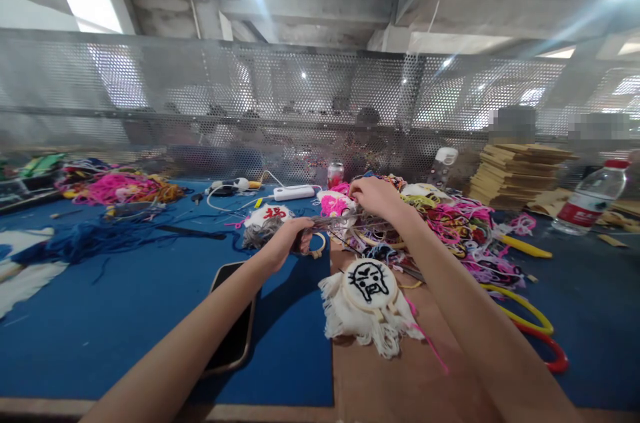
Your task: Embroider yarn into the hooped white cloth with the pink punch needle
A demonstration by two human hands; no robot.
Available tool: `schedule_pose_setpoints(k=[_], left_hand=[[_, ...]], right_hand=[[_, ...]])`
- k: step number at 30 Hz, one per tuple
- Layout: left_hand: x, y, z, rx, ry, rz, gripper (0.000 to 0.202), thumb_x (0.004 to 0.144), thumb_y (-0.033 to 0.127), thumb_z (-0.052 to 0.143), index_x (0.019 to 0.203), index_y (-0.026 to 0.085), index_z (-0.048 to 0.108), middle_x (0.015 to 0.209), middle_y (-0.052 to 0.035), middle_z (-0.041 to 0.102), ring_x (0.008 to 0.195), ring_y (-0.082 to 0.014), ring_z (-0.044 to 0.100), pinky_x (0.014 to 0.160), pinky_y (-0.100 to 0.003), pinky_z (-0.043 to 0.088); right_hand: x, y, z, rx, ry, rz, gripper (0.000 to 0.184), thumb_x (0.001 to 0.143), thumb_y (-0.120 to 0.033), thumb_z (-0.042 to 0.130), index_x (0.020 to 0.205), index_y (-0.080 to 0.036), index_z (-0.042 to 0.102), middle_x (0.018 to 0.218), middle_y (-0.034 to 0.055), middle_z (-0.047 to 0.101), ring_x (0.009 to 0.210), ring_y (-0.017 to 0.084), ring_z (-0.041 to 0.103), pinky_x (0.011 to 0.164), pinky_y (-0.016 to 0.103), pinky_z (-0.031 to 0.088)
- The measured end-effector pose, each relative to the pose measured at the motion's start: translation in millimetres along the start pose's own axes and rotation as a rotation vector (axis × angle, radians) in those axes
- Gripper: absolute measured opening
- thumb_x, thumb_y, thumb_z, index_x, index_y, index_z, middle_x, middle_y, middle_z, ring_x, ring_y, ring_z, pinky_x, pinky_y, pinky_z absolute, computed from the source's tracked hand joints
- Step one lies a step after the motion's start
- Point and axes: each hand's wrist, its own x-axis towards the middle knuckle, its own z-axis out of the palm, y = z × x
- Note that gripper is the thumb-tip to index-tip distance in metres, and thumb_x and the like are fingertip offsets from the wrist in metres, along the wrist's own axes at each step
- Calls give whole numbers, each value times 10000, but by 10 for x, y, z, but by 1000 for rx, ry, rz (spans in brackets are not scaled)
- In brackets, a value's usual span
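My left hand is closed round a bundle of grey yarn. The strands run to the right, under my right hand, whose fingers are bent down and pinched on them; its fingertips are partly hidden. Beside my right fingers lies a pink and white embroidered piece. A small wooden embroidery hoop sits below my left hand. Nearer to me, a hooped white cloth with a black stitched face and fringed edges lies on the brown board. Left of my left hand is a white piece with a red stitched character.
A tangled pile of coloured yarn spreads at the right. A phone lies under my left forearm. Scissors with yellow and red handles, a water bottle, stacked brown pieces, a can and a power strip stand around.
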Motion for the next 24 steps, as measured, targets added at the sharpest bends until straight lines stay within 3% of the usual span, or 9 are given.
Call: schedule_pose_setpoints(k=[2,4,7,9,12,13,17,21,24], left_hand=[[-2,25,-2,-69,21,-40,181,715,311,436,600,177,398,457,77,264,381,-61,246,403,-203,239],[-8,49,-1,-65,41,-38,179,717,323,398,611,180,420,458,80,218,377,-67,201,393,-206,210],[-29,72,11,175,115,67,320,753,388,340,559,175,479,426,62,226,380,-89,222,404,-228,210],[-53,73,28,458,216,198,413,772,435,347,486,174,488,411,30,312,417,-111,316,443,-242,235],[-86,52,60,766,296,332,406,771,440,410,465,181,470,470,0,450,502,-134,408,496,-241,249],[-93,40,70,814,284,335,359,768,423,427,506,185,483,500,2,481,510,-136,413,501,-237,249],[-101,-25,101,916,156,285,193,776,353,441,696,201,530,609,1,561,541,-145,453,535,-230,281],[-95,-76,137,964,3,305,274,806,343,394,633,193,544,666,-17,581,649,-164,500,606,-241,327],[-107,-62,183,813,-73,297,364,835,391,345,639,183,569,702,-20,586,701,-163,507,647,-243,355]], right_hand=[[-23,46,-25,74,-111,-51,272,788,-246,473,1010,-201,625,1064,83,614,936,215,553,778,311,393],[-81,49,-32,180,-267,-154,476,746,-355,557,1199,-215,512,1219,77,531,1001,219,533,811,301,406],[-224,-19,53,226,-418,-257,828,609,-435,683,1330,-228,334,1355,82,388,1082,236,490,840,298,412],[-343,-75,169,142,-348,-237,733,642,-369,668,1296,-228,370,1307,84,447,1093,240,485,843,298,399],[-554,-125,347,-71,-213,-143,290,798,-269,479,1080,-219,532,1077,77,599,969,223,558,751,280,404],[-631,-136,392,-126,-181,-124,231,833,-248,411,1010,-208,553,1017,78,613,913,211,577,716,270,403],[-917,-211,503,-168,-85,-174,262,871,-210,294,941,-177,544,950,91,598,813,189,582,654,268,398],[-1075,-339,567,-65,-18,-316,261,856,-169,310,1017,-168,515,983,91,579,878,189,548,704,273,405],[-1105,-399,591,-7,3,-456,253,847,-163,334,1030,-150,509,992,100,571,920,195,519,761,285,401]])
